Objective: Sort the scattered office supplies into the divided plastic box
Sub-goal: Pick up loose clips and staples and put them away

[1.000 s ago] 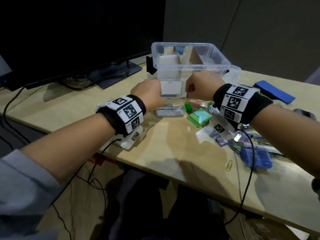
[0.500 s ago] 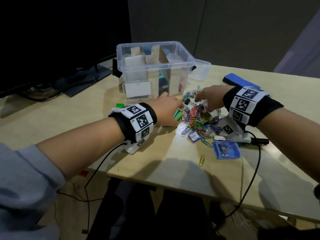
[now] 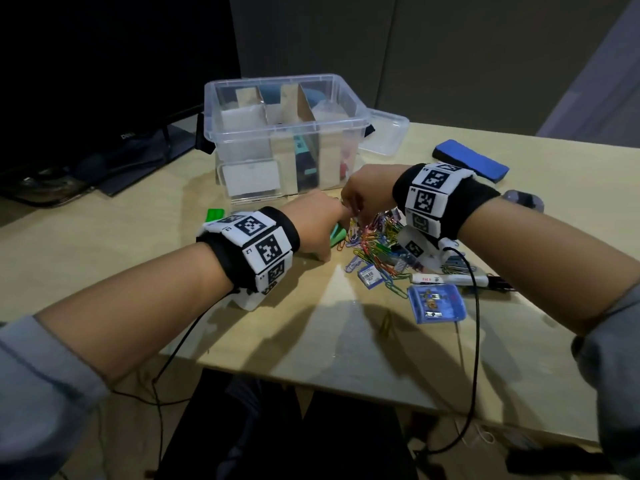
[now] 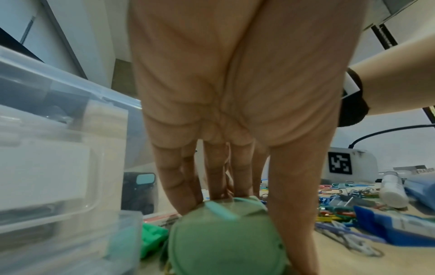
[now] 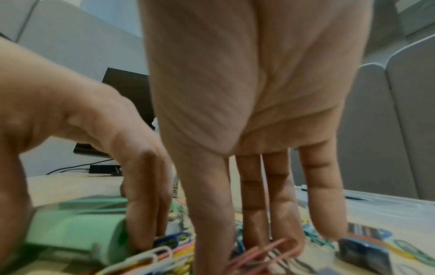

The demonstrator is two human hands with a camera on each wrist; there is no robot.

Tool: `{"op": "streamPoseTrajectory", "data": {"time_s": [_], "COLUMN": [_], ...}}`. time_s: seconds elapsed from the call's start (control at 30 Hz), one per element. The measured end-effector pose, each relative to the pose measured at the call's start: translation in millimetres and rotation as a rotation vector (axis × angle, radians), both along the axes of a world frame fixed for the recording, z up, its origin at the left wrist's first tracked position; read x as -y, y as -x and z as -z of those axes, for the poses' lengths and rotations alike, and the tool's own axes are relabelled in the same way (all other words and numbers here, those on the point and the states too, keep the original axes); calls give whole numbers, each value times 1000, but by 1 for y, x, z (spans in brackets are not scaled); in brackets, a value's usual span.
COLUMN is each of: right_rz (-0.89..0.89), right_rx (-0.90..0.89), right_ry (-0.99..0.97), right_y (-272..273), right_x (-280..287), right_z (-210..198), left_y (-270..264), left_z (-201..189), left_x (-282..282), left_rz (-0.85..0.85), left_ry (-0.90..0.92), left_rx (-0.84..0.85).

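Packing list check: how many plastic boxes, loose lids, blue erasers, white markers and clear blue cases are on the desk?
Plastic box: 1
Loose lid: 1
Blue eraser: 1
White marker: 1
Clear blue case: 1
Total: 5

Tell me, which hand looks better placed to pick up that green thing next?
Left, probably. The left hand already has fingers and thumb on both sides of the green item, while the right hand reaches into the paper clips.
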State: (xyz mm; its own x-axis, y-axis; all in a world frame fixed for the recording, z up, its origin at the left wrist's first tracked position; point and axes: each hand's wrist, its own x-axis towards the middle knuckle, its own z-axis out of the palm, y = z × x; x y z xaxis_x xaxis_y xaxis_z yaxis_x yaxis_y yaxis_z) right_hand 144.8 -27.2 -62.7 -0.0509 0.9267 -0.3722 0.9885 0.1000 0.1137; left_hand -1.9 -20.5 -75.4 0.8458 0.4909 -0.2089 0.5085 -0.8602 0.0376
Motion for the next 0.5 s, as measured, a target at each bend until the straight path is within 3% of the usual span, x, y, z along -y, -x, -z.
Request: {"op": "streamPoseTrajectory", "data": {"time_s": [0.13,0.37,0.5], "right_rz": [13,144,197], "right_rx": [-64,-392,-688], "right_ry": [-32,-189,-176], "right_y": [-9,-32,-34], "right_x": [5,18,28], "right_z": [-3,-21,-27], "left_y": [1,-3,-9], "left_z": [0,8,-1], "left_x": [-3,-9,-11], "left_rz": [-25,-147,-230], "left_ry": [40,176,321], "left_rx": [24,69,352]}}
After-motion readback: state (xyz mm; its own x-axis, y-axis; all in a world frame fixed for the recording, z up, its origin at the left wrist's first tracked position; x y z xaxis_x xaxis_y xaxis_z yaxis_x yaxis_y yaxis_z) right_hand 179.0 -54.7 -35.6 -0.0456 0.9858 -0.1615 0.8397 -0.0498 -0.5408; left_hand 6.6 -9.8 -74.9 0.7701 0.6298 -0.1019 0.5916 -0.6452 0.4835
